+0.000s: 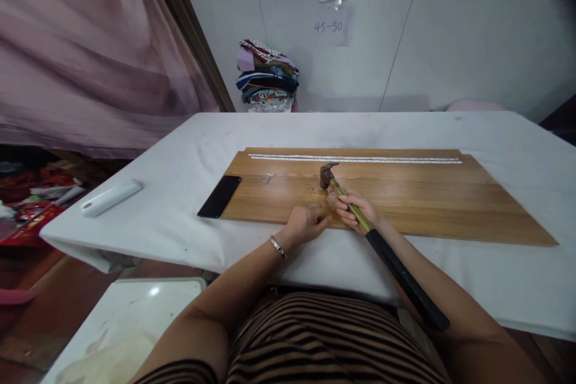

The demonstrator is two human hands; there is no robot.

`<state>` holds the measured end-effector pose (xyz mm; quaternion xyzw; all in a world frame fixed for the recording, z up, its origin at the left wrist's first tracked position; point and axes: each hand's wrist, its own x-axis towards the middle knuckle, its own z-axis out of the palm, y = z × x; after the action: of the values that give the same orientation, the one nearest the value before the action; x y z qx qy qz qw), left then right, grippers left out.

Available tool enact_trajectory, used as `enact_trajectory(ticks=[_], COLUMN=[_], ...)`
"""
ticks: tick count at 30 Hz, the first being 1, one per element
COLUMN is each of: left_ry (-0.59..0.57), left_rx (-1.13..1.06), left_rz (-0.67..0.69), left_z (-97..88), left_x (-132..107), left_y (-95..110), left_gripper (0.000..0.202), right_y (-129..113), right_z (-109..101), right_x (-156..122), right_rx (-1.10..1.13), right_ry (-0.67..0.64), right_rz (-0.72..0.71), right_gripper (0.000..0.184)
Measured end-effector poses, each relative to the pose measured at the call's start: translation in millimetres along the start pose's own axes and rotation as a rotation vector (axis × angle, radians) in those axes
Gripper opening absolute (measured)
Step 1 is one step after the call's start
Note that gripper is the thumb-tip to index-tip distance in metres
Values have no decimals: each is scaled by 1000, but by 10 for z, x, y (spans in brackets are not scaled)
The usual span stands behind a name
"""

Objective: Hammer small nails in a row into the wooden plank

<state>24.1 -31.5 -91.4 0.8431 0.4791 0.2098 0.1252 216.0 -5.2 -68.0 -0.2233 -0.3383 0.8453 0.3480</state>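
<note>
While my right hand [368, 206] is wrapped round the wooden upper part of the hammer [389, 257], its head [326, 176] stands out past my fingers, above the board [427, 198]. The hammer's long axis runs aslant, from the head at the far left to the black grip end at the near right, which passes over my right forearm. My left hand [305, 223] is just beside my right at the board's near edge, its fingers curled in; I cannot tell whether they pinch anything. From that hand the head lies beyond and slightly to the right, so the left is near the striking end though only the right holds the handle. A few small specks are on the board just left of the head, and farther left lies a small heap of nails [269, 178]. A black phone [219, 197] covers part of the board's left end, and pale strips [355, 159] run along its far side. Under it all is the white-covered table [180, 156], with a white cylinder [112, 197] at the left.
</note>
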Motion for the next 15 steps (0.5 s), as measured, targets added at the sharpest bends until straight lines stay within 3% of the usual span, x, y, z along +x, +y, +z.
enact_trajectory(ticks=[11,15], left_ry=[103,73], left_rx=[-83,-50], left_rz=[-97,-76], left_z=[33,46], left_x=[73,105], left_y=[-23,25], left_gripper=[29,25], right_y=[18,26], right_z=[-10,3], right_x=[-16,-14], right_rx=[-24,-36], right_ry=[-51,-35], right_rz=[-36,-53], right_gripper=[24,26])
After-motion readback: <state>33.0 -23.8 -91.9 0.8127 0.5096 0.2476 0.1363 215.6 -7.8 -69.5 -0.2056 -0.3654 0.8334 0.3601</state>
